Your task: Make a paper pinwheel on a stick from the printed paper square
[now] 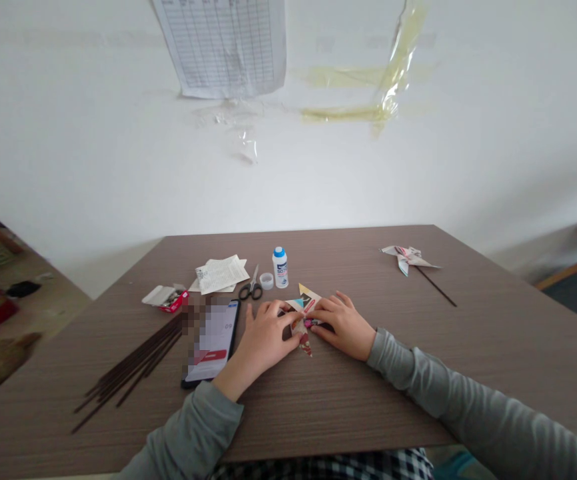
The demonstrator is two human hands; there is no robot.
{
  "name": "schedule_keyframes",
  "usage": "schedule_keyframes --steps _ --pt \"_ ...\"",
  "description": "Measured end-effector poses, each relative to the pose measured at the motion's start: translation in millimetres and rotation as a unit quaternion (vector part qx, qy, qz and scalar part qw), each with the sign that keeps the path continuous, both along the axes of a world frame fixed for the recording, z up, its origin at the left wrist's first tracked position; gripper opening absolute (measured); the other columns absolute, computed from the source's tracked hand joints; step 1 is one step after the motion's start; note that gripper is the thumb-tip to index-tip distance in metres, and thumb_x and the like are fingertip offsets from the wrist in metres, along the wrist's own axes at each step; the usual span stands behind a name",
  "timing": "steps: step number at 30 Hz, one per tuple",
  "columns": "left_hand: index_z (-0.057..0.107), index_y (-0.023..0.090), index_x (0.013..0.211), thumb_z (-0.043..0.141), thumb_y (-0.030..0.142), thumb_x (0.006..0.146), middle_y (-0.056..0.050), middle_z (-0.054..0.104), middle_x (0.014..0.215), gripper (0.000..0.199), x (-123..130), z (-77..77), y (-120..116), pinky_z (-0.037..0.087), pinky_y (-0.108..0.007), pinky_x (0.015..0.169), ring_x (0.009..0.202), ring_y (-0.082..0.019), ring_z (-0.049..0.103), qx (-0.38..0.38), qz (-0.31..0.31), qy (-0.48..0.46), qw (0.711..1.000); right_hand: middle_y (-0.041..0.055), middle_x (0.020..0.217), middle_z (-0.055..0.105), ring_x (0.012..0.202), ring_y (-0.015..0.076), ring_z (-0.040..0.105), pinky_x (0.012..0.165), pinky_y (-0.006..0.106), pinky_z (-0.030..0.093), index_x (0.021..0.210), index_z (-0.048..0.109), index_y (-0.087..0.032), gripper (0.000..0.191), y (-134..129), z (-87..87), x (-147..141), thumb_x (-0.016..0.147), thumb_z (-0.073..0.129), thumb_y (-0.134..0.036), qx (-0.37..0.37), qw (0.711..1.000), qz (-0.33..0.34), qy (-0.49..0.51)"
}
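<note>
A folded piece of printed paper [306, 343] with pointed corners lies on the brown table between my two hands. My left hand [267, 333] grips its left side, thumb and fingers pressed near the centre. From the right, my right hand [341, 325] pinches the same paper close to its middle, its fingertips nearly meeting those of my left hand. One yellowish corner points away from me, above the fingers. Parts of the paper are hidden under both hands.
Beyond my hands stand a white bottle [280, 268], a small round cap [266, 281] and scissors [251, 288]. To the left are paper sheets [221, 275], a red box [171, 300], a phone [213, 343] and dark sticks [133, 360]. A paper pinwheel [407, 257] lies back right.
</note>
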State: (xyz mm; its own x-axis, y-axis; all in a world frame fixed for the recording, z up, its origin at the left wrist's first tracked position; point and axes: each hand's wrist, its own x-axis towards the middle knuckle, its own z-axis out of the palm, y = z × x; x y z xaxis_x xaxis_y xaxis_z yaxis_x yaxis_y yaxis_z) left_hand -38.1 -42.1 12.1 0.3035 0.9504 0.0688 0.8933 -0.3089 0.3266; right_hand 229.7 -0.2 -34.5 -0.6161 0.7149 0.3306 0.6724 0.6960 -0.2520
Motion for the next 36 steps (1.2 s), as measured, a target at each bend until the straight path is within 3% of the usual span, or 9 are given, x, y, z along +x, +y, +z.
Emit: schedule_keyframes --steps 9,21,27,36 --pt "0.095 0.045 0.163 0.091 0.045 0.117 -0.014 0.084 0.168 0.047 3.1 8.2 -1.4 0.034 -0.097 0.153 0.166 -0.051 0.073 -0.02 0.003 0.013 1.0 0.0116 0.137 0.093 0.132 0.0349 0.084 0.146 0.075 0.054 0.16 0.094 -0.038 0.035 1.2 -1.3 0.2 0.129 0.076 -0.037 0.002 1.0 0.007 0.002" --pt "0.095 0.043 0.16 0.094 0.043 0.114 -0.014 0.085 0.166 0.046 0.5 2.4 0.3 0.035 -0.097 0.153 0.167 -0.052 0.072 -0.008 0.004 0.002 1.0 0.0122 0.138 0.09 0.132 0.0364 0.081 0.138 0.072 0.059 0.155 0.095 -0.036 0.031 2.5 -3.8 -2.3 0.127 0.082 -0.038 0.008 1.0 0.005 0.001" --pt "0.092 0.038 0.162 0.097 0.039 0.112 -0.014 0.085 0.169 0.05 3.0 2.3 1.7 0.039 -0.097 0.151 0.165 -0.052 0.074 -0.004 0.014 0.015 1.0 0.0122 0.14 0.089 0.134 0.0371 0.079 0.141 0.073 0.055 0.154 0.094 -0.036 0.031 2.4 -3.6 -1.5 0.129 0.076 -0.039 -0.002 1.0 0.006 -0.007" --pt "0.093 0.044 0.165 0.095 0.042 0.114 -0.013 0.085 0.168 0.051 2.0 3.2 0.6 0.037 -0.097 0.153 0.166 -0.051 0.073 -0.005 0.01 0.018 1.0 0.0125 0.139 0.089 0.133 0.0359 0.079 0.141 0.072 0.056 0.159 0.093 -0.035 0.035 0.5 -1.5 -1.4 0.13 0.074 -0.039 0.002 1.0 0.004 -0.019"
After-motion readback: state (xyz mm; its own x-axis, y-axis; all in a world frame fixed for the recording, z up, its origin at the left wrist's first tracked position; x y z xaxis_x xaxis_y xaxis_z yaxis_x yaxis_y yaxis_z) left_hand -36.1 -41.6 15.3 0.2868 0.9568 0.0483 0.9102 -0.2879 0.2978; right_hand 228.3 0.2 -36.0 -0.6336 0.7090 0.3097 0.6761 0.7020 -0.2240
